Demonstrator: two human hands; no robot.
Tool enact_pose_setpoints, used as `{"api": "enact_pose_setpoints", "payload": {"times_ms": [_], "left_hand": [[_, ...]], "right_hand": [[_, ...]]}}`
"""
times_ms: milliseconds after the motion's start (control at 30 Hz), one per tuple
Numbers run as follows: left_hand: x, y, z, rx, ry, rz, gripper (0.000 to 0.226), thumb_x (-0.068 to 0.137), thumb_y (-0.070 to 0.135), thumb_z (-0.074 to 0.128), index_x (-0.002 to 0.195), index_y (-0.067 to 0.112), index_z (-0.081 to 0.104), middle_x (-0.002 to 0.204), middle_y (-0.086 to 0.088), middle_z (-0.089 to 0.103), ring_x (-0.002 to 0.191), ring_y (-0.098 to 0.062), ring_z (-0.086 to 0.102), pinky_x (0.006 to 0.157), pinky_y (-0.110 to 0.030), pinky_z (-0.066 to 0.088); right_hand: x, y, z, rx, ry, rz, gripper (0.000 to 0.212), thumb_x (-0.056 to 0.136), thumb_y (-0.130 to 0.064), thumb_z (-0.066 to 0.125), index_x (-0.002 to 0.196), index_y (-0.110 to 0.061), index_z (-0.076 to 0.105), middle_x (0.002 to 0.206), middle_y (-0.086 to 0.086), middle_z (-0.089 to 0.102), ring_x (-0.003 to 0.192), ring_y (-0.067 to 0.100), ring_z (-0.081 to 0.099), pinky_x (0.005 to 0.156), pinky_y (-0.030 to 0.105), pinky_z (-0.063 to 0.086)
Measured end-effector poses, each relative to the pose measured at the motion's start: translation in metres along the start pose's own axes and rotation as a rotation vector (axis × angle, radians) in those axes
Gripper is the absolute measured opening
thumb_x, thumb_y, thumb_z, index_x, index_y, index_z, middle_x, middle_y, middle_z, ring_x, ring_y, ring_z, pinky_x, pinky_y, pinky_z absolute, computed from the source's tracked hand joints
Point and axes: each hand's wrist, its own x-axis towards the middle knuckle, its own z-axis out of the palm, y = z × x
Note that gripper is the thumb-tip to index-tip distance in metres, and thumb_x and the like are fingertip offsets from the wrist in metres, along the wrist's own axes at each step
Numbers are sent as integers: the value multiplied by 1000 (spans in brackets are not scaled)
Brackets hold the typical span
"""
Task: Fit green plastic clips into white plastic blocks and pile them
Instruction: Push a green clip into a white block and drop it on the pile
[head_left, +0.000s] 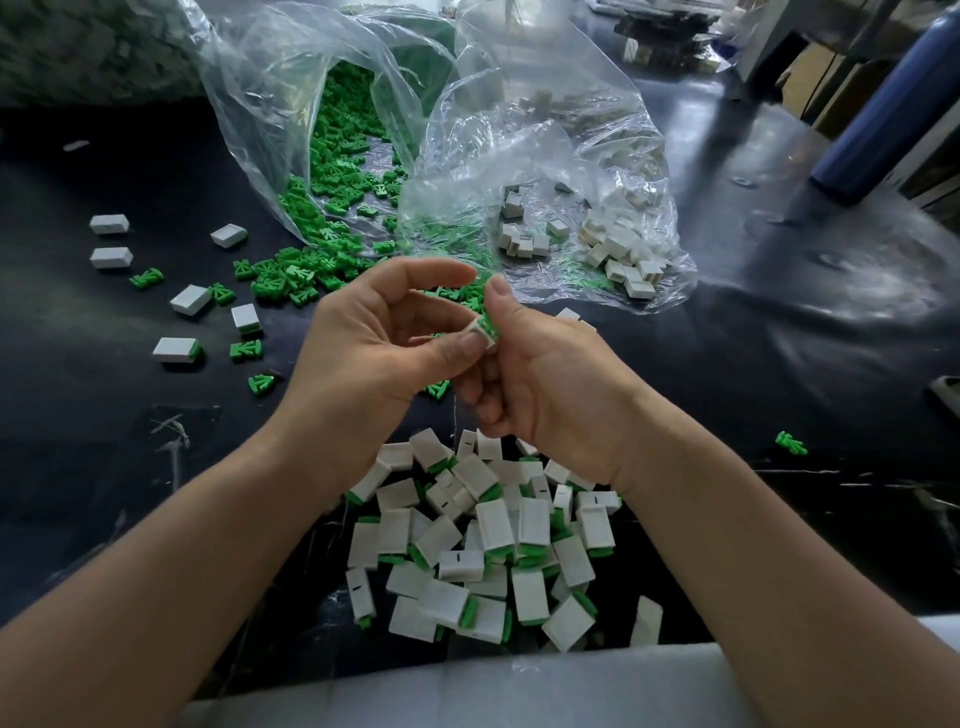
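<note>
Jointly, left hand and right hand pinch a smooth white block.

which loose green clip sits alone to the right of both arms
The lone green clip on the dark table, right of the right forearm; the others lie by the clear bag or further left.

I see crinkled, glossy clear plastic bags at upper centre, matt green plastic clips inside one, smooth matt white plastic blocks at lower centre, and a dark, shiny, wrinkled table covering at right.
</note>
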Motion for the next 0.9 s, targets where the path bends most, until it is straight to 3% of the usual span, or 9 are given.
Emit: {"api": "enact_pose_setpoints", "payload": {"times_ms": [100,167,233,367,600,700,900], "left_hand": [[-1,2,1,-10,14,-18,34,62,8,67,96,11,61,66,-2,69,50,-18,60,51,-28,53],[-1,2,0,3,29,-52,35,62,6,75,95,12,62,68,-3,69,57,-26,60,58,-37,54],[1,2,-2,11,48,-81,31,63,4,68,92,14,64,71,-6,69,64,-30,58,66,-42,54],[2,2,-2,-13,77,-112,30,61,3,59,89,12,64,72,-9,68,65,-29,56,66,-40,52],[1,3,-2,-14,67,-94,29,60,-1,63,86,11,64,70,-10,68,61,-28,58,64,-40,54],[2,1,-2,-8,83,-97,27,60,0,57,83,12,64,65,-6,67,56,-23,58,60,-32,54],[0,1,0,-11,72,-58,27,66,-8,57,84,10,63,65,-5,68,50,-23,55,52,-29,50]], "right_hand": [[1,1,-1,-47,10,-4,54,94,-52,29,80,-7,54,51,-2,52,44,8,42,43,18,34],[0,2,0,-75,35,-23,52,93,-51,31,70,-11,54,50,-3,52,43,8,42,43,18,32],[0,3,-1,-127,56,-39,51,93,-51,33,69,-12,56,50,-4,52,44,8,41,44,18,32],[-1,2,0,-238,70,-51,50,91,-52,34,74,-10,56,49,-8,51,44,6,41,42,16,33],[-3,0,0,-265,74,-74,49,85,-56,37,73,-12,56,49,-9,51,44,5,41,43,16,33],[-1,1,0,-300,75,-79,48,90,-52,36,73,-11,56,48,-10,50,43,4,40,41,15,33],[-1,3,1,-233,45,-48,52,90,-54,35,71,-11,58,49,-6,53,42,6,43,40,16,34]]}}
